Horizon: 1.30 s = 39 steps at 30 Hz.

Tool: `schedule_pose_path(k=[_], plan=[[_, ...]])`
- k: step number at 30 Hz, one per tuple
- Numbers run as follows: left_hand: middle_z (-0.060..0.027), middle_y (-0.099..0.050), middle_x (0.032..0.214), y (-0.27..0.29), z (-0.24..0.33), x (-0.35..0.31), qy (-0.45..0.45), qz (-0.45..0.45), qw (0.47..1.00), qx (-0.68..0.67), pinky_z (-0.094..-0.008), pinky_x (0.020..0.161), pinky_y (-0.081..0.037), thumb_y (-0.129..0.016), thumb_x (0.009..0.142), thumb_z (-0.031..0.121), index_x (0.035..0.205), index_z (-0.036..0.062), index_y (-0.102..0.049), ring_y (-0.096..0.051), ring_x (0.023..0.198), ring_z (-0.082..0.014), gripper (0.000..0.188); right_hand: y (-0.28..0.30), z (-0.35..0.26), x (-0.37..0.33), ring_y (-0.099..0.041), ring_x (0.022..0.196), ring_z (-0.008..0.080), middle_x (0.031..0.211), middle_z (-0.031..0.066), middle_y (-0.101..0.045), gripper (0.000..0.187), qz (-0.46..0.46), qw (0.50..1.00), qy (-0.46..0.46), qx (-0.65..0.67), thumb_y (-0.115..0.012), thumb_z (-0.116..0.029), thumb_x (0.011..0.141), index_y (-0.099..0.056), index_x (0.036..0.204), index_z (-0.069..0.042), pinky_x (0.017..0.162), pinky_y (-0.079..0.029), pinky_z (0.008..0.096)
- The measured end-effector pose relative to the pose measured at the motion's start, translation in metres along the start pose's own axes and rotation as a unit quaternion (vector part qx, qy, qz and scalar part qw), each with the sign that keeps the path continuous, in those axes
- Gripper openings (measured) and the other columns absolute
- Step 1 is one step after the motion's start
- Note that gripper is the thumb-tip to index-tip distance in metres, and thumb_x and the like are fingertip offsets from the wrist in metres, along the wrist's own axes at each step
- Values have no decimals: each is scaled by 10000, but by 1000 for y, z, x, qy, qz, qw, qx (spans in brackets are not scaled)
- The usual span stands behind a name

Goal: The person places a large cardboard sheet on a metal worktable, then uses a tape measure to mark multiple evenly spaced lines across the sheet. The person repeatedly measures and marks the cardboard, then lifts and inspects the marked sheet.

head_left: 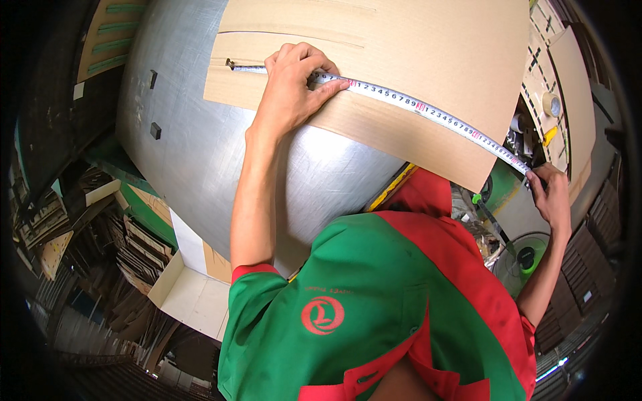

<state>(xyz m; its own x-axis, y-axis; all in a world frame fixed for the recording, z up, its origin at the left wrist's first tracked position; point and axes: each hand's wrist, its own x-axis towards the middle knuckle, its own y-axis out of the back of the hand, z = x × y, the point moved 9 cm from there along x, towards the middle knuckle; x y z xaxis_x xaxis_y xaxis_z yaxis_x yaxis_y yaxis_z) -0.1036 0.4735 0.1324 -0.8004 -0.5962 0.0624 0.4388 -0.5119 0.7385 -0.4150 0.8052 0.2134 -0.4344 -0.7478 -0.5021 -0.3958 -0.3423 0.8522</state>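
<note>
A white tape measure blade (pixel 438 113) with black and red markings stretches across a flat brown cardboard sheet (pixel 401 33). Its hooked end lies near the sheet's left side, by a slot cut in the board. My left hand (pixel 297 87) bends over the blade near that end, thumb and fingers closed on it and covering part of the scale. Beyond the sheet's right edge, my right hand (pixel 552 197) grips the other end of the tape; the fingers hide whatever case is there. The cardboard rests on a shiny metal table (pixel 180 113) and overhangs its near edge.
Two small black blocks (pixel 156 130) are fixed on the metal surface at left. A tape roll (pixel 551 104) and a yellow-handled tool (pixel 550 136) lie at right. A round fan (pixel 526 258) stands below my right forearm. Stacked cardboard (pixel 134 254) fills the lower left.
</note>
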Motion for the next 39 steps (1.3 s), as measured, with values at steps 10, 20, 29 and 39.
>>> schedule_pose_path(k=[10, 20, 29, 39], plan=[[-4, -641, 991, -4, -2, -4, -27, 22, 999, -2, -413, 1017, -336, -889, 769, 320, 889, 127, -758, -544, 1025, -223, 262, -1, 3, 0, -550, 709, 394, 782, 227, -569, 208, 6, 1000, -4, 16, -698, -98, 919, -661, 900, 105, 674, -435, 448], [-6, -645, 985, -5, -4, -7, -57, 44, 997, 0, -418, 1010, -339, -897, 762, 321, 885, 130, -743, -550, 1045, -230, 274, -1, 5, 1, -563, 712, 387, 782, 224, -580, 203, 9, 1000, 1, 14, -697, -104, 920, -691, 925, 99, 685, -446, 445], [15, -670, 978, -4, -2, -7, -74, 63, 995, 8, -392, 979, -373, -915, 737, 256, 875, 132, -738, -576, 1026, -211, 256, 1, 3, 3, -560, 710, 387, 779, 226, -580, 203, 12, 1000, 1, 21, -691, -91, 915, -675, 902, 110, 688, -448, 441], [1, -669, 981, -3, -1, -8, -87, 71, 994, 10, -394, 991, -373, -918, 731, 256, 881, 123, -736, -578, 1029, -219, 271, 0, 3, 3, -550, 695, 378, 767, 222, -568, 212, 16, 1000, 0, 21, -686, -95, 924, -663, 894, 113, 670, -435, 443]])
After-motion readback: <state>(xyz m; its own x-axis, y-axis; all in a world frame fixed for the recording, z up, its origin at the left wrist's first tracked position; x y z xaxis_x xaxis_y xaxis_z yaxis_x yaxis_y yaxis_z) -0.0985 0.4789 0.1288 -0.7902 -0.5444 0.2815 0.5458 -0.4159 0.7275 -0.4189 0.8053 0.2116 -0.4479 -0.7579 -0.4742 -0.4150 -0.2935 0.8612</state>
